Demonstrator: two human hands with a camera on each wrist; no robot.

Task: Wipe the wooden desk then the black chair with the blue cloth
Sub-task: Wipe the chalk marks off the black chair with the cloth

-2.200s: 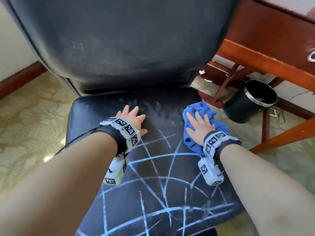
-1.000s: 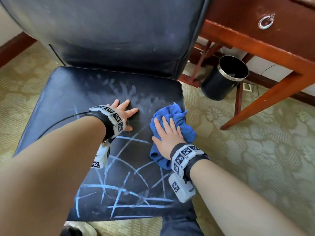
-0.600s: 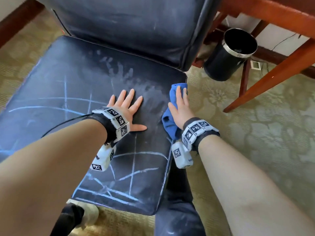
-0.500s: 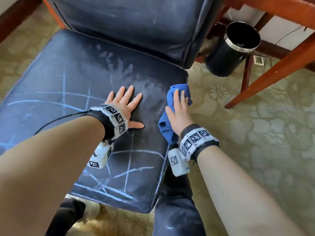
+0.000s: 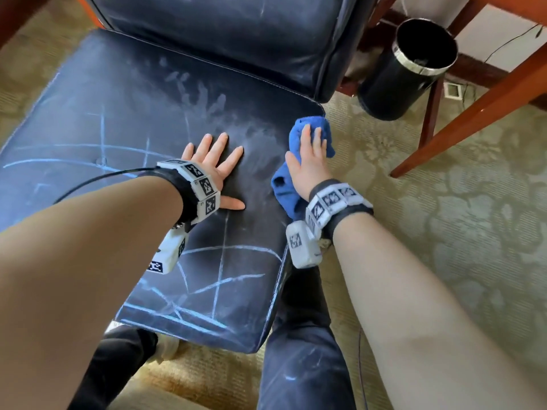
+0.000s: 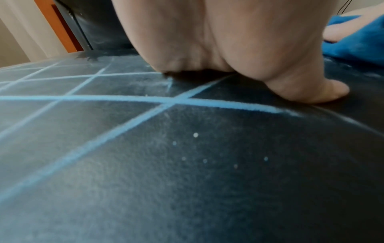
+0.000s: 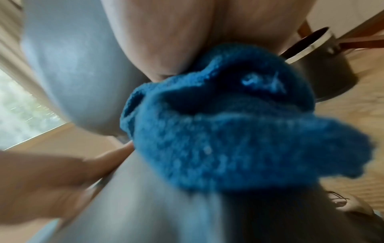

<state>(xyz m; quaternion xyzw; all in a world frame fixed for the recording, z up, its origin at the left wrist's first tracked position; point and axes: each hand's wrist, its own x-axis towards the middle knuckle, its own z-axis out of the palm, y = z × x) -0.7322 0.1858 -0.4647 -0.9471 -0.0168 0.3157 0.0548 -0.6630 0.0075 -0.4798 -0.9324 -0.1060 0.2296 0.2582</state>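
Observation:
The black chair seat (image 5: 124, 119) is scrawled with blue chalk lines and smeared pale where it has been rubbed. My left hand (image 5: 217, 164) lies flat on its middle, fingers spread; the left wrist view shows the palm (image 6: 207, 41) and thumb pressed onto the seat (image 6: 145, 148). My right hand (image 5: 307, 156) presses the bunched blue cloth (image 5: 312, 122) with straight fingers against the seat's right edge, near the back corner. In the right wrist view the cloth (image 7: 228, 131) bulges out from under the palm. A wooden desk leg (image 5: 473, 108) slants at upper right.
A black waste bin (image 5: 408, 63) with a silver rim stands on the patterned carpet (image 5: 444, 232) right of the chair back (image 5: 225, 34). My legs in dark trousers (image 5: 302, 350) are by the seat's front right corner. A thin cable (image 5: 97, 180) runs from the left wrist.
My right hand has swept the cloth from the seat's middle to its right edge, then a little toward the back corner. My left hand stays flat on the seat.

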